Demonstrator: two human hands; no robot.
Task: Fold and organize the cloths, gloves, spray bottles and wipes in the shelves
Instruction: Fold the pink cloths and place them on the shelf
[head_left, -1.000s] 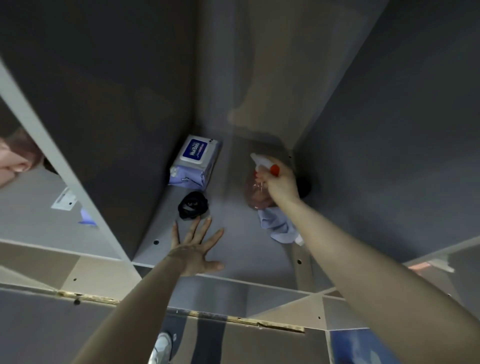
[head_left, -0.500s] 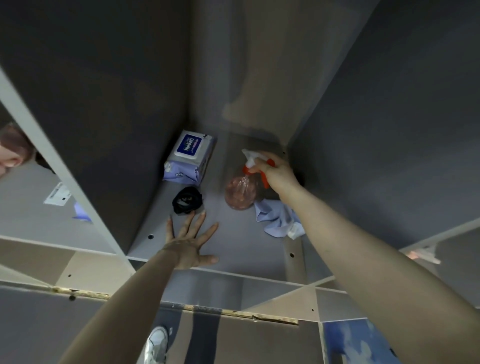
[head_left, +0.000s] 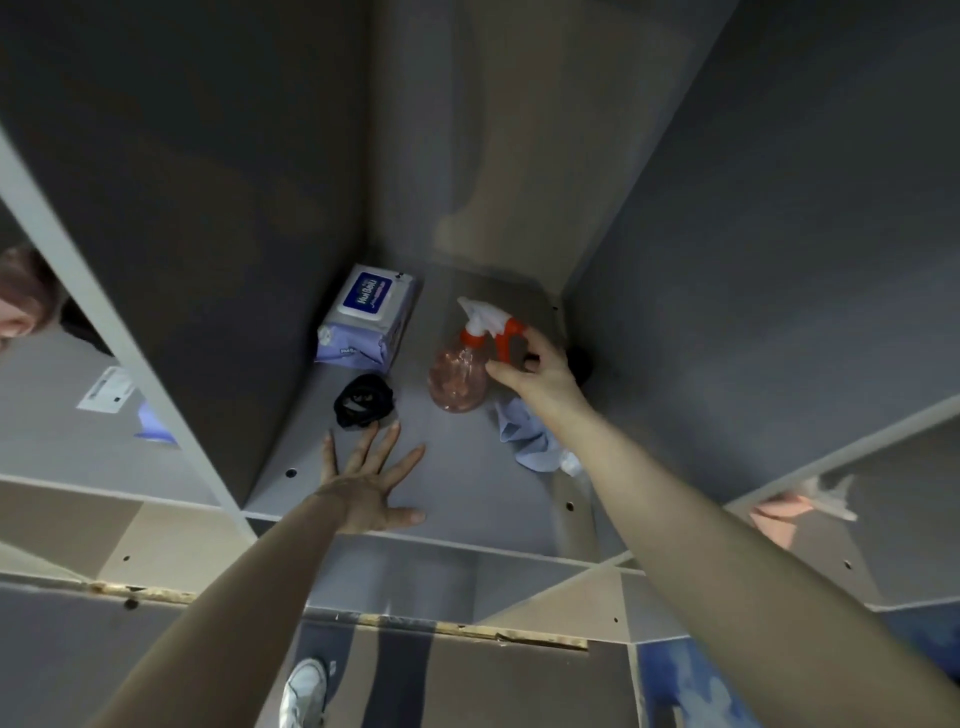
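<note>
Inside a grey shelf compartment (head_left: 467, 483), my right hand (head_left: 535, 371) grips the orange trigger of a clear pinkish spray bottle (head_left: 460, 376) that stands on the shelf floor. A pack of wipes (head_left: 363, 319) lies in the back left corner. In front of it sits a crumpled pair of black gloves (head_left: 363, 400). A light blue cloth (head_left: 524, 439) lies bunched under my right forearm. My left hand (head_left: 369, 483) rests flat with spread fingers on the shelf floor, just in front of the gloves.
Grey panels wall the compartment on the left, right and back. A pink cloth (head_left: 779, 514) lies in the compartment to the right. A blue item (head_left: 153, 426) and a white label (head_left: 106, 389) sit in the left compartment. A white shoe (head_left: 304, 693) shows on the floor below.
My right hand has moved the spray bottle leftward toward the shelf's middle and set it upright; the blue cloth is more exposed. My left hand stays flat on the shelf.
</note>
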